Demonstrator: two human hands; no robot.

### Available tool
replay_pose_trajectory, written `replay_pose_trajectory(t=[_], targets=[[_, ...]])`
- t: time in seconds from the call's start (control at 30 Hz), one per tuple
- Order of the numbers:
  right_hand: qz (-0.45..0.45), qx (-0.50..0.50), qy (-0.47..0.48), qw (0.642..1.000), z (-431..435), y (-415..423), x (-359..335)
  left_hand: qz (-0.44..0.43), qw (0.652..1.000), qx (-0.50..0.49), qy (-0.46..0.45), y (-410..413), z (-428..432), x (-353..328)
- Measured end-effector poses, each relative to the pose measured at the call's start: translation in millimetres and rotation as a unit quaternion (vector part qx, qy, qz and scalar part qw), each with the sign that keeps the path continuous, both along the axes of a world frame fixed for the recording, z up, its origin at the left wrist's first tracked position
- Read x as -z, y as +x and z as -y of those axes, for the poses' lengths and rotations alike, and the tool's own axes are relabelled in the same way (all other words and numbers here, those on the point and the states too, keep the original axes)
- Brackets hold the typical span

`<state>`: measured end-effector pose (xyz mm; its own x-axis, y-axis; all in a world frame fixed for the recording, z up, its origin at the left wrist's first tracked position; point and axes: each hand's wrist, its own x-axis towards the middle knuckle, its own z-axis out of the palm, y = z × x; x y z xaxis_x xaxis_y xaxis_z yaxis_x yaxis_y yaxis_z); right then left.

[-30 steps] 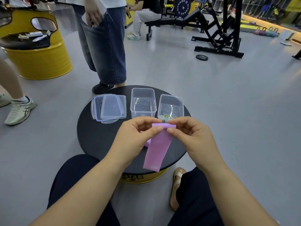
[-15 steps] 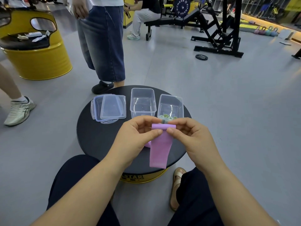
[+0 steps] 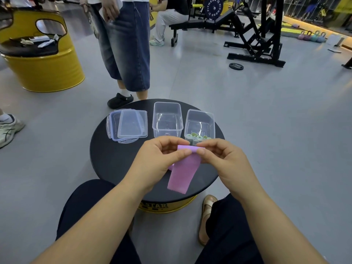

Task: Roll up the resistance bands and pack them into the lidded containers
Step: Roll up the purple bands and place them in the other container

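Note:
A pink resistance band (image 3: pixel 183 172) is partly rolled at its top, its loose end hanging down over the round black table (image 3: pixel 114 161). My left hand (image 3: pixel 162 159) pinches the left end of the roll and my right hand (image 3: pixel 221 157) pinches the right end. Behind them stand two clear containers without lids: the middle one (image 3: pixel 167 121) looks empty, the right one (image 3: pixel 200 124) holds rolled green bands (image 3: pixel 198 137). Two clear lids (image 3: pixel 128 125) lie stacked at the left of the table.
A person in denim shorts and black shoes (image 3: pixel 123 48) stands just behind the table. A yellow drum seat (image 3: pixel 42 60) stands far left, black gym equipment (image 3: pixel 253 35) far right. A sneaker (image 3: pixel 7 128) is at the left edge. My knees flank the table.
The hanging pink tail has grown a little shorter as the roll at the top takes it up. The standing person has shifted slightly and moved a hand.

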<state>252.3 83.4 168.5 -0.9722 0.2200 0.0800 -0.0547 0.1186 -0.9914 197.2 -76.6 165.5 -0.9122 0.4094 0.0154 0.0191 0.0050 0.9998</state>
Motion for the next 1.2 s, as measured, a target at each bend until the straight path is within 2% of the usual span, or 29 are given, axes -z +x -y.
replay_pose_trajectory(t=[0.1, 0.2, 0.33, 0.47, 0.63, 0.73, 0.83, 1.03, 1.2], targets=[[-0.007, 0.009, -0.005, 1.0, 0.7, 0.5, 0.1, 0.011, 1.0, 0.004, 0.018, 0.2, -0.4, 2.3], [-0.018, 0.018, -0.023, 0.999, 1.8, 0.3, 3.6, 0.062, 0.997, 0.014, 0.047, 2.0, -3.4, 6.1], [-0.018, 0.0, -0.029, 0.999, 4.6, 1.6, 6.9, 0.112, 0.989, 0.068, 0.075, 1.8, -2.3, 10.7], [0.019, -0.125, 0.045, 0.991, -6.5, 2.0, 1.6, 0.152, 0.976, 0.135, 0.085, -8.7, 5.2, 12.6], [0.046, -0.286, 0.112, 0.951, -17.4, -1.5, -14.5, 0.192, 0.94, 0.277, 0.056, -16.6, 10.9, 7.0], [0.037, -0.318, 0.173, 0.931, -16.6, -3.0, -21.2, 0.217, 0.931, 0.288, 0.05, -17.7, 9.6, 9.5], [0.025, -0.313, 0.18, 0.932, -15.3, -2.2, -22.9, 0.224, 0.932, 0.283, 0.045, -16.6, 8.3, 13.5], [0.03, -0.297, 0.083, 0.951, -20.8, -1.3, -21.2, 0.214, 0.929, 0.289, 0.085, -13.2, 9.2, 18.4], [0.013, -0.306, -0.055, 0.95, -22.3, -3.6, -16.2, 0.168, 0.956, 0.24, 0.02, -11.1, 5.8, 19.0]])
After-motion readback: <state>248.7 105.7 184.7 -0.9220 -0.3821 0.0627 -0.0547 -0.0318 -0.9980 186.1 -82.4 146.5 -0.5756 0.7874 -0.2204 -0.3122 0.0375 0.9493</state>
